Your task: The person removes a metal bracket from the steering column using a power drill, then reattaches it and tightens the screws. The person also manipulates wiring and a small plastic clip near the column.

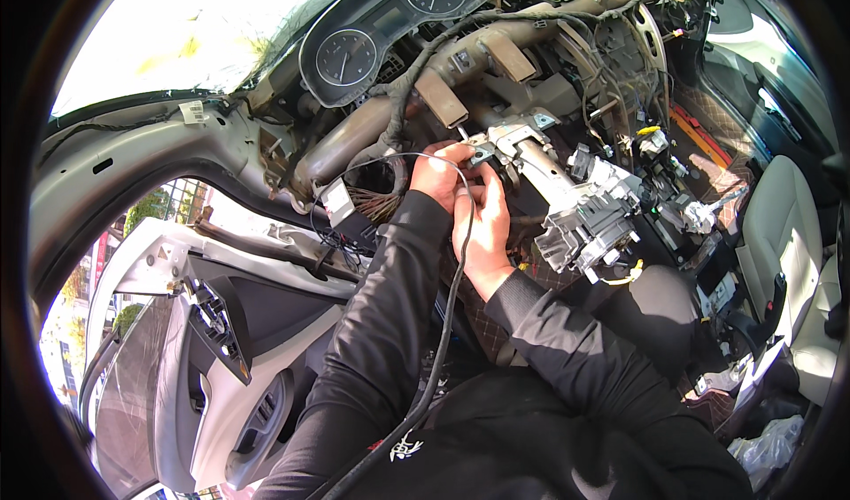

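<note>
My left hand (pixel 437 180) is closed at the near end of the steering column (pixel 542 171), its fingertips bent against a metal mounting bracket (pixel 481 156). Just below and to the right, my right hand (pixel 482 226) is closed too, its fingers curled up under the same bracket. Whatever lies between the fingers of either hand is hidden. A thin black cable (pixel 458 283) loops over both hands and runs down past my chest. To the right, the column carries a grey and silver switch and lock assembly (pixel 589 221).
A brown metal crossbeam (pixel 341 142) spans the stripped dashboard, with a wrapped wiring harness (pixel 398 115) along it. The instrument cluster (pixel 382 29) stands above. An opened door (pixel 212 358) is at left, a light seat (pixel 784 234) at right. Loose connectors (pixel 655 142) hang by the column.
</note>
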Action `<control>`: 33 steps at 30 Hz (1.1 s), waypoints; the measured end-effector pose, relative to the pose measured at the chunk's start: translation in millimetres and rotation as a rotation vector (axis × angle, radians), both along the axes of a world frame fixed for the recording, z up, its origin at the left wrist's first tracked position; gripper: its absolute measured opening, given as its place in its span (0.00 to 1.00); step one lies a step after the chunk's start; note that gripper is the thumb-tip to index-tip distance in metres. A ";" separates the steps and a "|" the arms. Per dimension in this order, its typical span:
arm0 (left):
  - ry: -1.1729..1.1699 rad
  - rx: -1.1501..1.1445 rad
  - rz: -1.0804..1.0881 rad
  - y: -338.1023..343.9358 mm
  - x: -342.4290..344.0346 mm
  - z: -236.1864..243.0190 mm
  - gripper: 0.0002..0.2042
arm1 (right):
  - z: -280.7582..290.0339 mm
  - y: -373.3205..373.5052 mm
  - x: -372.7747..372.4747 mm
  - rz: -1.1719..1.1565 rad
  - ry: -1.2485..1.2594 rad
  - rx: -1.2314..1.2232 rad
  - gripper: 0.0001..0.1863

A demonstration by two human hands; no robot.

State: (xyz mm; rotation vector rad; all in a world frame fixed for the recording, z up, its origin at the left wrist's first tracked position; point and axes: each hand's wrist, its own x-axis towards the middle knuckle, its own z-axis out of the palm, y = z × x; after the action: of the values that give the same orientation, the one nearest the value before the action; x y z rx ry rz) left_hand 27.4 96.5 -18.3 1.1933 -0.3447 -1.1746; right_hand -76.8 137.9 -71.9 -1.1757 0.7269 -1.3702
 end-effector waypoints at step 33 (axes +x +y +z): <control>-0.099 0.014 -0.029 3.9 1.3 -4.2 0.16 | -14.0 -13.3 -10.1 0.216 0.048 -0.044 0.42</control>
State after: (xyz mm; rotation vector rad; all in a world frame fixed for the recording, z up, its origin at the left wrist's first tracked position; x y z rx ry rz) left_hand 28.7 100.5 -22.5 1.2654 -0.4305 -1.1466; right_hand -86.9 124.6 -85.9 -1.2863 0.5876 -1.1866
